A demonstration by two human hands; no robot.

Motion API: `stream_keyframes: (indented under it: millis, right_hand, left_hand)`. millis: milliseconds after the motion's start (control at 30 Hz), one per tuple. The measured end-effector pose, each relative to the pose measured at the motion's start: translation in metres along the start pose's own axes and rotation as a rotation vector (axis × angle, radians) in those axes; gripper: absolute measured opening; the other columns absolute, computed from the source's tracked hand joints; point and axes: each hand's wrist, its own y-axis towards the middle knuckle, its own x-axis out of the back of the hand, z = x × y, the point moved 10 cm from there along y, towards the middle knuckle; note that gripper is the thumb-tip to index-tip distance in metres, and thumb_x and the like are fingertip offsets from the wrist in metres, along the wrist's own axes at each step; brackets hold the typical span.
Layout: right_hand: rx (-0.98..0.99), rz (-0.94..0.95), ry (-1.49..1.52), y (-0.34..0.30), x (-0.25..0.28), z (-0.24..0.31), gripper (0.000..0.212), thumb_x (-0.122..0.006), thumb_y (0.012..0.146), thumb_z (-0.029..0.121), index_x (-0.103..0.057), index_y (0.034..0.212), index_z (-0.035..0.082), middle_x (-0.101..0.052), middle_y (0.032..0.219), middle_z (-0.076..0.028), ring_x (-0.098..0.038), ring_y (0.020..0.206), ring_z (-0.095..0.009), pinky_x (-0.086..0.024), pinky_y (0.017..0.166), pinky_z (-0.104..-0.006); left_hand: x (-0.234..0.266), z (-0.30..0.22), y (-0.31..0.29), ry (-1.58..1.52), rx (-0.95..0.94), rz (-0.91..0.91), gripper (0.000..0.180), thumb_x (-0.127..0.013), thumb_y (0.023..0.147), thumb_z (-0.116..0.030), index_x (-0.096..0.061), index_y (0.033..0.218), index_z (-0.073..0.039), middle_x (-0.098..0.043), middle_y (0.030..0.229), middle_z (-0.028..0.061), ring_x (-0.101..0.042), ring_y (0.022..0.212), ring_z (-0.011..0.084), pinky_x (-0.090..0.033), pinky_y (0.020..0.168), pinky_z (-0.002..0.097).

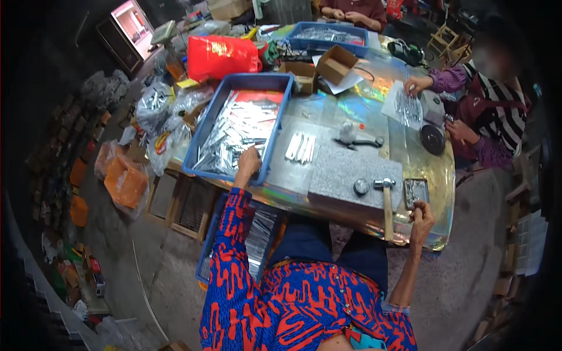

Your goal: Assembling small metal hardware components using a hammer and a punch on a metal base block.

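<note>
My left hand reaches over the near right corner of a blue plastic tray heaped with flat silvery metal strips. Its fingers are bent together at the strips, and their tips are hidden. At the near edge of a small dark rectangular tray of tiny metal parts is my right hand. Thumb and fingers there are drawn together; what they hold is too small to make out. Between my hands a hammer and a round metal piece rest on a grey stone slab.
Several metal strips lie in a row left of the slab. A dark-handled tool lies on the slab's far side. Across the right corner, a co-worker's hand touches thin parts on white paper. A red bag stands behind the tray.
</note>
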Motion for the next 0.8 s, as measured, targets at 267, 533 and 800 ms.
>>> stream_keyframes:
  millis: [267,533,800]
  right_hand:
    - [-0.001,-0.062,0.091,0.005,0.013,-0.013,0.013,-0.042,0.082,-0.001,-0.055,0.084,-0.003,-0.055,0.068,-0.004,-0.046,0.055,-0.006,-0.038,0.046,-0.02]
    - [0.005,0.093,0.22,0.005,-0.051,0.033,0.014,-0.044,0.083,0.001,-0.054,0.091,-0.002,-0.056,0.073,-0.005,-0.047,0.057,-0.005,-0.04,0.048,-0.0185]
    - [-0.039,0.392,0.455,-0.02,-0.134,0.095,0.022,-0.049,0.088,0.011,-0.051,0.105,-0.002,-0.057,0.08,-0.006,-0.048,0.058,-0.005,-0.039,0.048,-0.018]
  left_hand:
    - [0.004,0.009,0.003,-0.024,0.128,0.073,0.015,-0.053,0.063,-0.009,-0.059,0.064,0.005,-0.059,0.072,0.0281,-0.059,0.073,0.0414,-0.047,0.064,0.0448]
    - [0.093,-0.06,-0.015,-0.309,-0.099,-0.377,0.021,-0.053,0.076,-0.015,-0.059,0.081,0.004,-0.061,0.07,0.0168,-0.059,0.063,0.0258,-0.046,0.057,0.0344]
    - [0.06,-0.267,-0.107,-0.572,-0.575,0.085,0.012,-0.057,0.08,-0.008,-0.057,0.089,0.0,-0.06,0.079,0.0171,-0.06,0.073,0.0319,-0.047,0.062,0.0339]
